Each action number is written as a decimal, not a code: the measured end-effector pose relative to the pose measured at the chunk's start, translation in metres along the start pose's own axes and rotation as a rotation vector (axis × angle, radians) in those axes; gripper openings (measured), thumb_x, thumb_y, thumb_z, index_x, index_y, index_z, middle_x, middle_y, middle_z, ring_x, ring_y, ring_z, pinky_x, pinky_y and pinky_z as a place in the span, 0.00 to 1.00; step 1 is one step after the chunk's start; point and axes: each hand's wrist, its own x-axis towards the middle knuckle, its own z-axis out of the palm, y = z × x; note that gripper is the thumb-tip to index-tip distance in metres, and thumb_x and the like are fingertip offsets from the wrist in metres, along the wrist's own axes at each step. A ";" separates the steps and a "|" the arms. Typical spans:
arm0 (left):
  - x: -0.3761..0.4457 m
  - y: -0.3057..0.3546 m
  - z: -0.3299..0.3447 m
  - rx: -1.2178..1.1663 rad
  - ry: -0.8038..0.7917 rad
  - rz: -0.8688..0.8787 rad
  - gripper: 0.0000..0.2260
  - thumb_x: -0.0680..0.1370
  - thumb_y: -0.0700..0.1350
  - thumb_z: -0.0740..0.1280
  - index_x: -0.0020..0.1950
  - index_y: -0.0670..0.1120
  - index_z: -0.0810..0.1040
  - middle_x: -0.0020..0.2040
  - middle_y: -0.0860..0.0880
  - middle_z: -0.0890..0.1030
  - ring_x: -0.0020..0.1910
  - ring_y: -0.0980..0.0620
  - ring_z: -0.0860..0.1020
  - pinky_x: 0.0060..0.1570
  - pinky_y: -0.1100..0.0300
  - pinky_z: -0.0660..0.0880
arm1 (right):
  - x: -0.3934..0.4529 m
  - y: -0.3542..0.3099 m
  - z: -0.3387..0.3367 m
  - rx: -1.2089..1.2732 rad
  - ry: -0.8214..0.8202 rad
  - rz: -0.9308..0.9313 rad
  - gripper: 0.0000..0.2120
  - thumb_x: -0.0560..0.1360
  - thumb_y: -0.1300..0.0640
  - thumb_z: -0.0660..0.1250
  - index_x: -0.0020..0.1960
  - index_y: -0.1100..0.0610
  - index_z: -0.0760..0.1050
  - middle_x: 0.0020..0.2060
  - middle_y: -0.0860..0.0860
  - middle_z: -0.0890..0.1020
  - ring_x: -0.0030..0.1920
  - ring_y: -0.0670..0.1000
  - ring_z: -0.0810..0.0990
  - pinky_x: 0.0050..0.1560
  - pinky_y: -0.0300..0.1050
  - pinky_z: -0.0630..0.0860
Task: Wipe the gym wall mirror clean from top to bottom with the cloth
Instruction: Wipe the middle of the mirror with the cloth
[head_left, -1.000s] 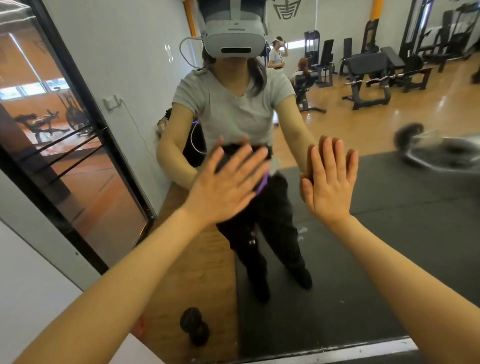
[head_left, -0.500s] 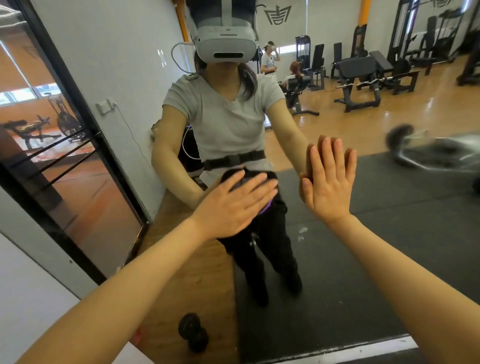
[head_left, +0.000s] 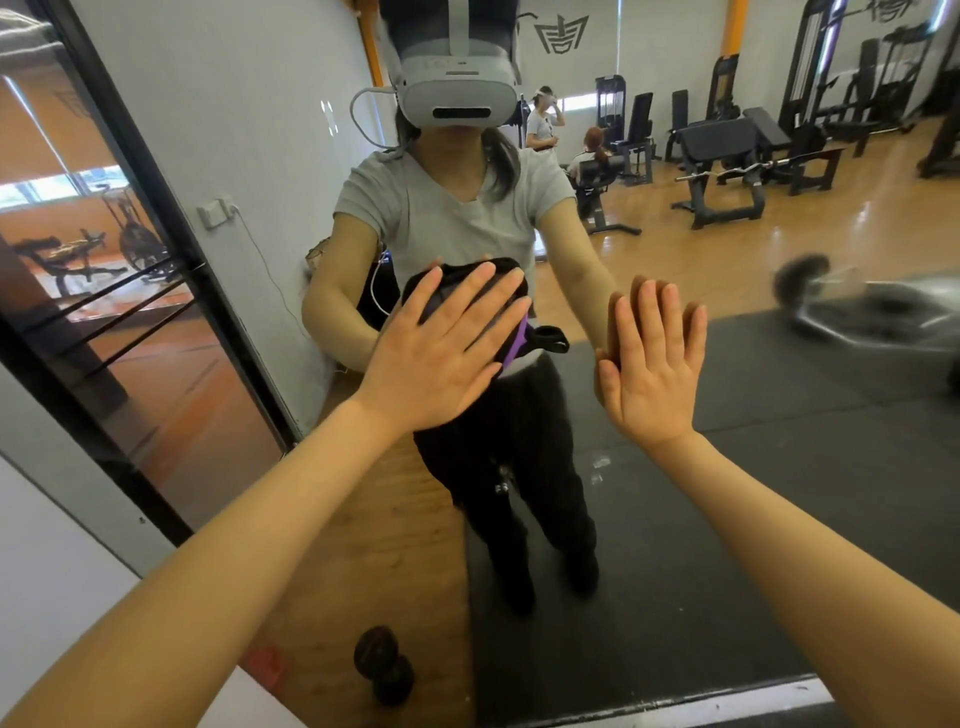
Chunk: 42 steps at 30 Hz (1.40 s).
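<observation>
- Head view: the wall mirror (head_left: 727, 467) fills most of the frame, its lower edge meeting a pale strip at bottom right.
- Left hand (head_left: 441, 358): fingers straight and spread, palm pressing the dark cloth (head_left: 467, 291) flat against the glass at about waist height of the reflected figure; the hand lies on the cloth without curling round it.
- The cloth is black with a purple edge (head_left: 514, 348) showing below the little finger; a dark fold juts out to the right of the hand.
- Right hand (head_left: 649, 364): open, fingers straight and upward, palm flat on the bare glass just right of the cloth; it holds nothing, and its fingertips meet their own reflection.
- The two hands are apart, side by side, neither touching the other.
- Reflection: a person in a grey T-shirt and black trousers wearing a grey headset (head_left: 457, 93); no lettering on it can be read.
- Writing: a dark angular emblem (head_left: 561, 31) on the far wall in the reflection; its form is visible but not legible as words.
- Reflected room: weight benches (head_left: 722, 166), wooden floor, black mat (head_left: 779, 519), a blurred barbell (head_left: 857, 306), two people at the back.
- Lower centre: a dumbbell (head_left: 384, 665) on the floor.
- Left margin: a black-framed glass door (head_left: 130, 312) and a wall socket (head_left: 215, 210).
</observation>
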 end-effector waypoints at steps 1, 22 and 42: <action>-0.001 0.002 0.001 -0.018 0.004 -0.012 0.29 0.83 0.54 0.56 0.81 0.44 0.56 0.80 0.43 0.55 0.79 0.42 0.54 0.77 0.43 0.42 | 0.000 0.000 0.000 0.002 0.000 0.003 0.28 0.85 0.47 0.46 0.82 0.56 0.49 0.81 0.55 0.50 0.81 0.55 0.44 0.79 0.59 0.42; -0.100 0.097 0.031 -0.083 -0.205 0.153 0.43 0.75 0.50 0.69 0.82 0.44 0.47 0.82 0.43 0.40 0.80 0.43 0.45 0.76 0.43 0.39 | -0.001 0.000 -0.001 0.023 -0.027 -0.004 0.28 0.85 0.48 0.46 0.82 0.54 0.45 0.81 0.52 0.45 0.81 0.55 0.43 0.79 0.59 0.41; -0.105 0.028 0.017 -0.083 -0.049 -0.270 0.27 0.85 0.54 0.50 0.82 0.50 0.46 0.82 0.46 0.42 0.81 0.44 0.42 0.78 0.44 0.41 | -0.003 0.001 0.001 0.048 -0.011 -0.009 0.29 0.84 0.48 0.49 0.82 0.55 0.47 0.82 0.51 0.43 0.81 0.54 0.43 0.79 0.59 0.42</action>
